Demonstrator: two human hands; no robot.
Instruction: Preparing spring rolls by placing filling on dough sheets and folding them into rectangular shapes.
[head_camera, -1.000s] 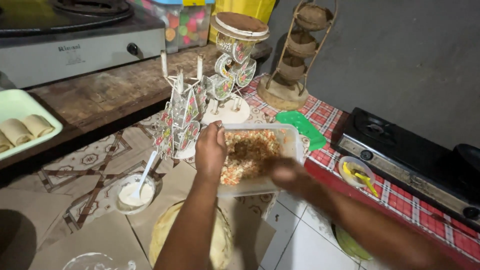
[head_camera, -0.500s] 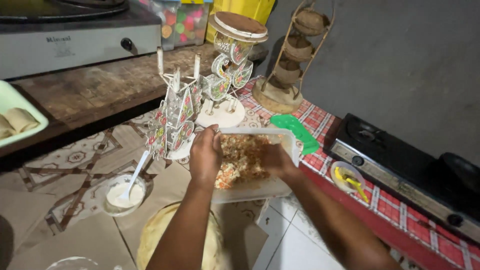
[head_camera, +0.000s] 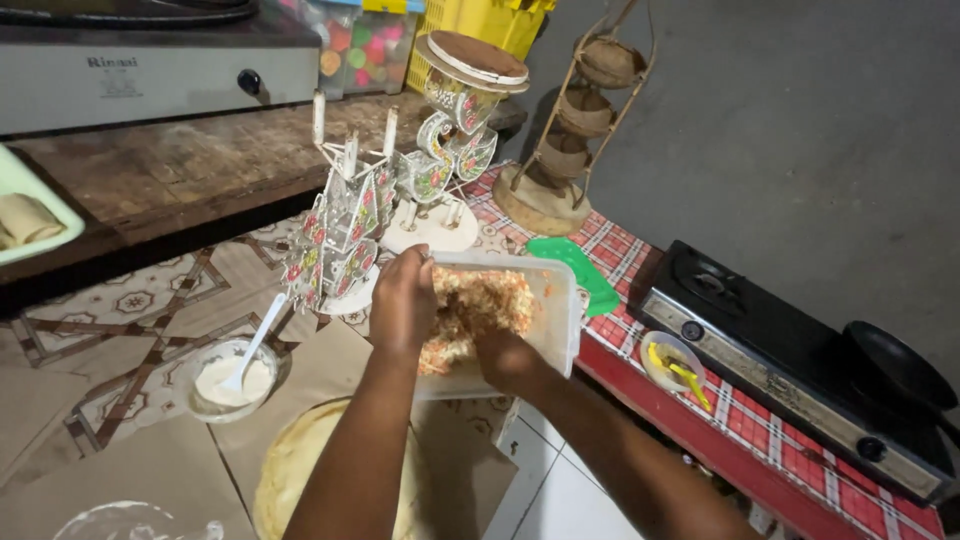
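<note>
orange-flecked shredded filling (head_camera: 478, 305) sits in a clear plastic tub (head_camera: 560, 310); the left hand (head_camera: 402, 303) curls over it, its grasp hidden, while the right hand (head_camera: 508, 358) steadies the tub's near edge.

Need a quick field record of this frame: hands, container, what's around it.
left hand: on the near-left edge of the clear plastic container
right hand: fingers in the shredded filling
container: rectangular, open, lid not seen
thin round wrapper: flat, near the person, under the left forearm
small bowl: white paste, white spoon in it
green lid: on the checked cloth, right of container
portable stove: far right, dark pan on it
</note>
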